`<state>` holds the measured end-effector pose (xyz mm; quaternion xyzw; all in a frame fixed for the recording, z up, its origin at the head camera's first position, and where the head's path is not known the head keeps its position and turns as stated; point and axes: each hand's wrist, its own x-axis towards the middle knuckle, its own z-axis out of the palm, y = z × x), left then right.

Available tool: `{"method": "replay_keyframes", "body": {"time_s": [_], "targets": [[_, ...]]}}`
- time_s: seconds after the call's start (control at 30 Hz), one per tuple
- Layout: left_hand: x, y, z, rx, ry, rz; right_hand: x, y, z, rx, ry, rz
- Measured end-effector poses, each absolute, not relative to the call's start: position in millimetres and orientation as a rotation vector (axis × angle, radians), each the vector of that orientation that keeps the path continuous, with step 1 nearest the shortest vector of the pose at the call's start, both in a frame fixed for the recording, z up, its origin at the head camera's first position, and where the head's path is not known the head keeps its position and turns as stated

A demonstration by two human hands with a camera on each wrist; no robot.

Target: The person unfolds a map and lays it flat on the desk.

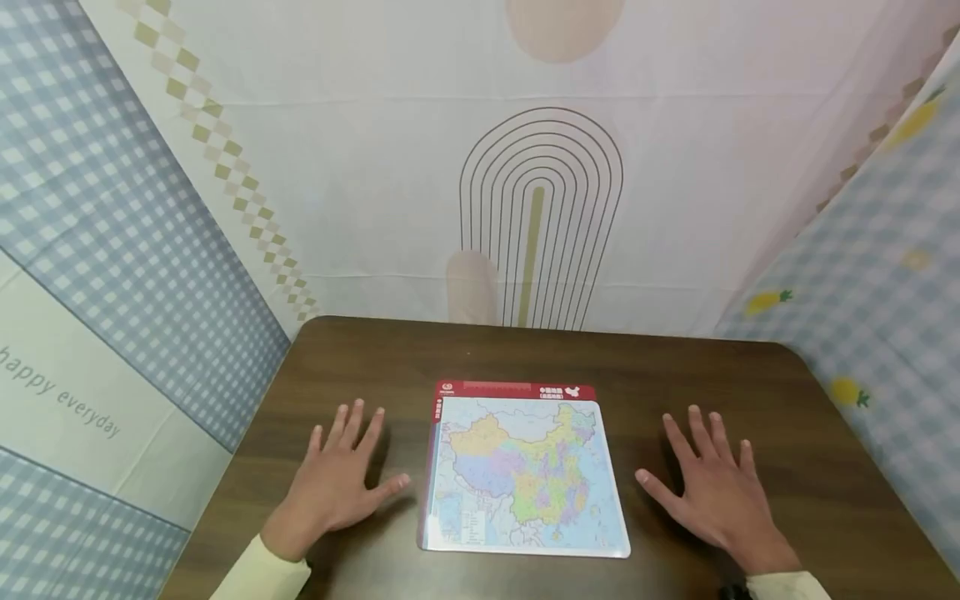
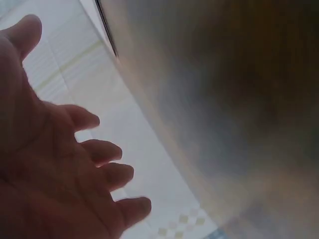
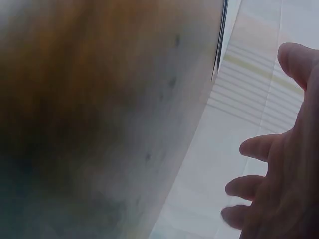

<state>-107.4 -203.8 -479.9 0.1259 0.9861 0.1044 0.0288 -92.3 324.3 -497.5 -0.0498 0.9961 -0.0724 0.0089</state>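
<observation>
The left hand (image 1: 334,483) and right hand (image 1: 716,492) are spread beside the map (image 1: 525,475); one careless sideways push could make it slide on the surface (image 1: 367,354)

A brown table (image 1: 495,357) with rounded far corners spreads across six o'clock in the head view. A white cloth (image 1: 360,183) hangs at twelve, printed with dark nested arches (image 1: 557,217) towards one o'clock and green-and-beige diamonds (image 1: 222,172) at ten. Blue checked cloths flank it: the nine o'clock one (image 1: 142,167) reads "happy everyday"; the three o'clock one (image 1: 862,275) bears yellow fruit (image 1: 763,302).
</observation>
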Motion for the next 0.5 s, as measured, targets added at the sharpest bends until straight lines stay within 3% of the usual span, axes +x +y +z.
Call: {"method": "replay_keyframes", "body": {"time_s": [0.5], "targets": [[-87.2, -178.8, -484.0, 0.481, 2.933, 0.548, -76.9, 299.9, -486.9, -0.323, 3.149, -0.313]]}}
